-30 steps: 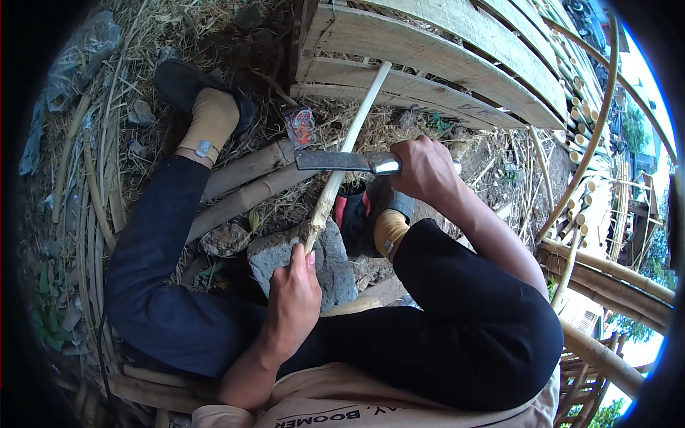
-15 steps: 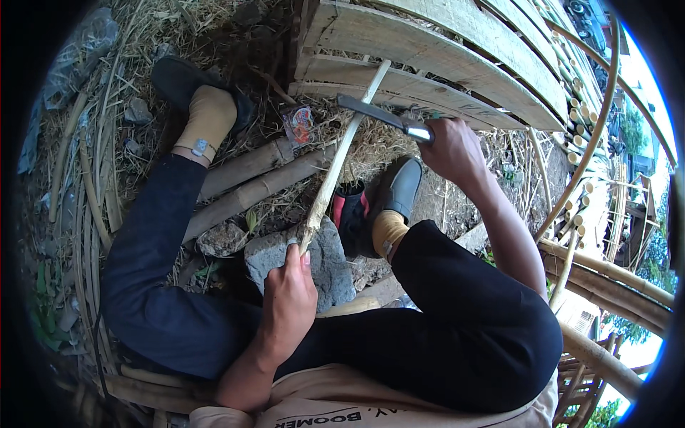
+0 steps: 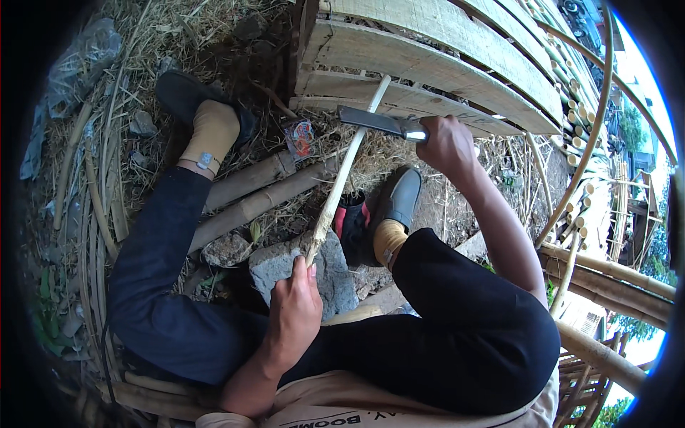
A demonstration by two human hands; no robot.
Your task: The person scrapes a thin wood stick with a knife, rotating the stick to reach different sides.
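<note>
My left hand [image 3: 294,312] grips the near end of a thin pale bamboo stick [image 3: 344,171], which slants up and away toward the wooden pallet. Its lower end rests by a grey stone [image 3: 285,265] between my legs. My right hand [image 3: 448,145] holds a chopping knife by the handle; its dark blade [image 3: 372,120] lies across the upper part of the stick, pointing left. I am seated on the ground in dark trousers, shoes and tan socks.
A wooden pallet [image 3: 428,64] stands ahead. Two thick bamboo poles [image 3: 250,196] lie under my left leg. A red-and-black object [image 3: 351,221] sits by my right shoe. Bent bamboo strips [image 3: 100,207] lie at left; stacked bamboo poles [image 3: 614,278] at right. Straw litters the ground.
My right hand has lifted the knife from the middle of the stick up toward its far end. The left hand and stick have stayed almost still.
</note>
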